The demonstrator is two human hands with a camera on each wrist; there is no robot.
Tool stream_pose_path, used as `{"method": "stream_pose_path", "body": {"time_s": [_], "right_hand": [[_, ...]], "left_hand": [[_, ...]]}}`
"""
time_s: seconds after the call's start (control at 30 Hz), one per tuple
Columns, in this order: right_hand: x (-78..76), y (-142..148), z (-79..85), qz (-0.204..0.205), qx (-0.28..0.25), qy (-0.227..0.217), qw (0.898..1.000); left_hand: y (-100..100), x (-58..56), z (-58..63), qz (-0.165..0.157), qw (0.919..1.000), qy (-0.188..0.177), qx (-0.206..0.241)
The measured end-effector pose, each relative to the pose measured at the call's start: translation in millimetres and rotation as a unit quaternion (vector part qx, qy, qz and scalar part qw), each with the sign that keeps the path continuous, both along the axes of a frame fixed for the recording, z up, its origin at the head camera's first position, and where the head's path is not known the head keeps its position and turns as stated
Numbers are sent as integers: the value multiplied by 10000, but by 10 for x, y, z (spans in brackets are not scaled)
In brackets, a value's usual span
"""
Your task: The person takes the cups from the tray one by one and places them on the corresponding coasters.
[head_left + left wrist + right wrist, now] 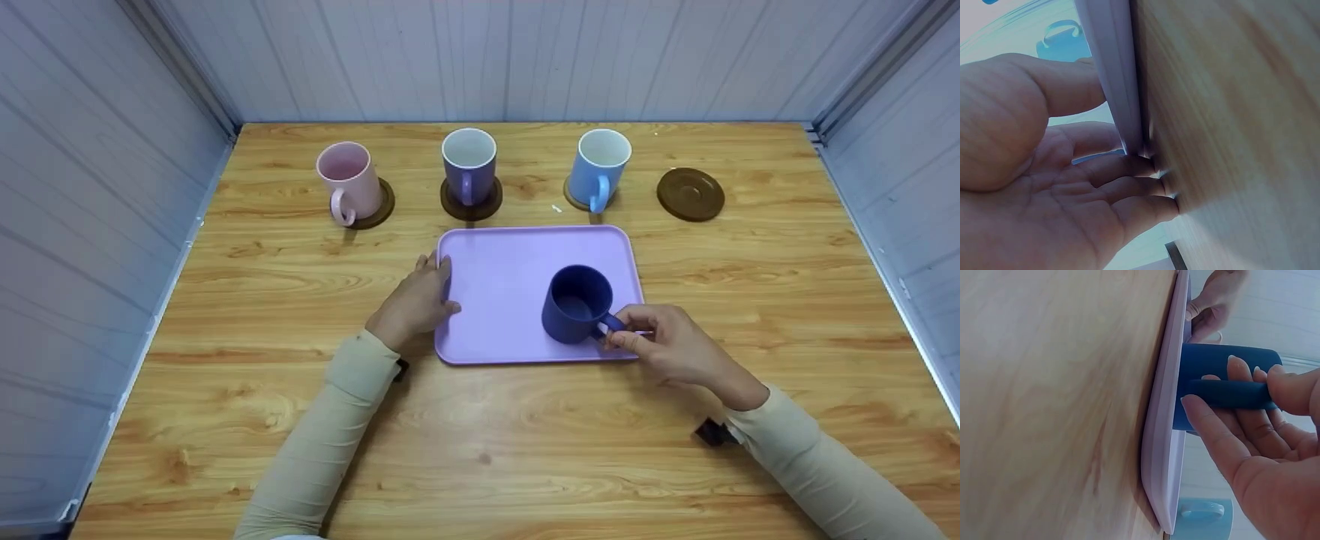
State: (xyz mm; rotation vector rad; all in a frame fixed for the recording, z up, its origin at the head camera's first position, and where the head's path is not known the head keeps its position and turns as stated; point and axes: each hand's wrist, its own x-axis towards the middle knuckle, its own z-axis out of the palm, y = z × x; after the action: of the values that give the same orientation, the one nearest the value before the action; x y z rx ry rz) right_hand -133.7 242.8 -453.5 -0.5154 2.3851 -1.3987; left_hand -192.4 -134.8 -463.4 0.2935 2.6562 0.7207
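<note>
A dark blue mug (pixel 576 306) stands on the right part of a purple rectangular tray (pixel 495 262). My right hand (pixel 671 349) holds the mug by its handle, which points toward the lower right. In the right wrist view the thumb and fingers (pixel 1213 433) are about the handle (pixel 1230 394). My left hand (pixel 415 304) holds the tray's left rim, its thumb over the inner side. In the left wrist view, several fingertips reach the table beside the tray's rim (pixel 1112 67).
Behind the tray stand a pink mug (pixel 360 187), a purple mug (pixel 480 176) and a light blue mug (pixel 589 176), each on a round coaster. Another brown coaster (pixel 691 195) lies at the right. Pale panels (pixel 480 60) enclose the wooden table (pixel 480 450) at the back and sides.
</note>
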Motion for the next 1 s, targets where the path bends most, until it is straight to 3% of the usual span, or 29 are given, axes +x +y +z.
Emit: {"method": "stream_pose_path", "body": {"time_s": [0.63, 1.0], "right_hand": [[22, -25, 4, -70, -207, 205, 9996], [21, -75, 300, -309, -264, 345, 9986]], "left_hand": [[2, 2, 10, 33, 10000, 11, 10], [3, 9, 34, -35, 10000, 29, 21]]}}
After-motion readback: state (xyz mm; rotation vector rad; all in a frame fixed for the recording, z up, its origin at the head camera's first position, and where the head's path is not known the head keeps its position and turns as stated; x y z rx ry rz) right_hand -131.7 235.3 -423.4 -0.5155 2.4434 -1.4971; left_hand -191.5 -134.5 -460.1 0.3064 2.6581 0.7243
